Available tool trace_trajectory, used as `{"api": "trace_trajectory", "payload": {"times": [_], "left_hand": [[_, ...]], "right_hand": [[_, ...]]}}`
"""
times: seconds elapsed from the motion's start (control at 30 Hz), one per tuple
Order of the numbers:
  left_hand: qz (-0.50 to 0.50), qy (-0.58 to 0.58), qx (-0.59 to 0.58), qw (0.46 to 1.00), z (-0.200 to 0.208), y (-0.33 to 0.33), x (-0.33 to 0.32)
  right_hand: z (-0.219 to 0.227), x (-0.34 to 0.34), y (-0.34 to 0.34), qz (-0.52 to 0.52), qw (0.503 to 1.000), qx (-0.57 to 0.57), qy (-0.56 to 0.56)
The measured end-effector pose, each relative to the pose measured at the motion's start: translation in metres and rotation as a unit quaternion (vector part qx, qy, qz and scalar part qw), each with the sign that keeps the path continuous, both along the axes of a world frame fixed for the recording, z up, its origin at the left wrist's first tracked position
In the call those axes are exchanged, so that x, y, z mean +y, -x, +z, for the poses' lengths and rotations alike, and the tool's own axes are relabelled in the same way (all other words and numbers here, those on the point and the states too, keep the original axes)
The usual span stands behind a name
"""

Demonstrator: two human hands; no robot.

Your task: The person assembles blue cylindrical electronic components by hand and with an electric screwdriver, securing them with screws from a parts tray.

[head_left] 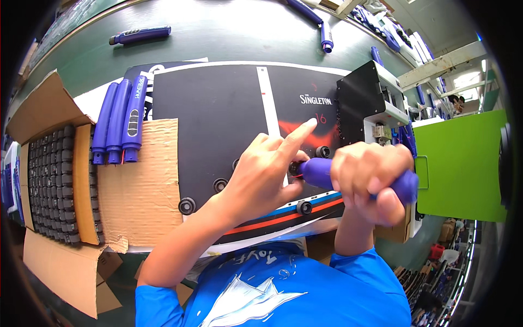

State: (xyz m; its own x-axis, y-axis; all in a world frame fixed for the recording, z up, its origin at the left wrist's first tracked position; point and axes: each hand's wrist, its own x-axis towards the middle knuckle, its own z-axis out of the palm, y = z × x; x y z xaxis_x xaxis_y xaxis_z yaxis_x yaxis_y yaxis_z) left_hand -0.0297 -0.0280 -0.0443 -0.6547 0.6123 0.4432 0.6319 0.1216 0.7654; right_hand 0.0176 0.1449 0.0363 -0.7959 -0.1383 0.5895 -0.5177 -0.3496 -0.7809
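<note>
My right hand [370, 182] is wrapped round a purple tool handle [317, 173], held tilted above the black mat. At the handle's left end sits a small black round cap [295, 168], with a thin red wire beside it. My left hand [263, 171] has its thumb and a finger around that cap, partly hiding it, while its index finger points outward. Several loose black round caps lie on the mat nearby, among them one cap [323, 152] beyond the handle, another cap [304, 207] nearer me and a third cap [187, 205] at the mat's left edge.
Several purple handles [115, 122] lie at the left by a cardboard sheet [144, 191]. An open carton [84, 185] holds rows of black parts. A black-and-white machine [362, 92] stands at right, beside a green panel [463, 169]. Another purple handle [140, 35] lies at the back.
</note>
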Motion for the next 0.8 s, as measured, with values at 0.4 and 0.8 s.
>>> {"api": "trace_trajectory", "payload": {"times": [0.4,0.8], "left_hand": [[0.087,0.017,-0.115,0.989,0.023,0.044,-0.044],[0.515,0.308,-0.027,0.799,0.01,0.076,-0.118]], "right_hand": [[-0.041,-0.015,0.023,-0.098,0.985,-0.137,-0.028],[-0.047,0.056,0.113,-0.166,0.898,-0.405,0.031]]}}
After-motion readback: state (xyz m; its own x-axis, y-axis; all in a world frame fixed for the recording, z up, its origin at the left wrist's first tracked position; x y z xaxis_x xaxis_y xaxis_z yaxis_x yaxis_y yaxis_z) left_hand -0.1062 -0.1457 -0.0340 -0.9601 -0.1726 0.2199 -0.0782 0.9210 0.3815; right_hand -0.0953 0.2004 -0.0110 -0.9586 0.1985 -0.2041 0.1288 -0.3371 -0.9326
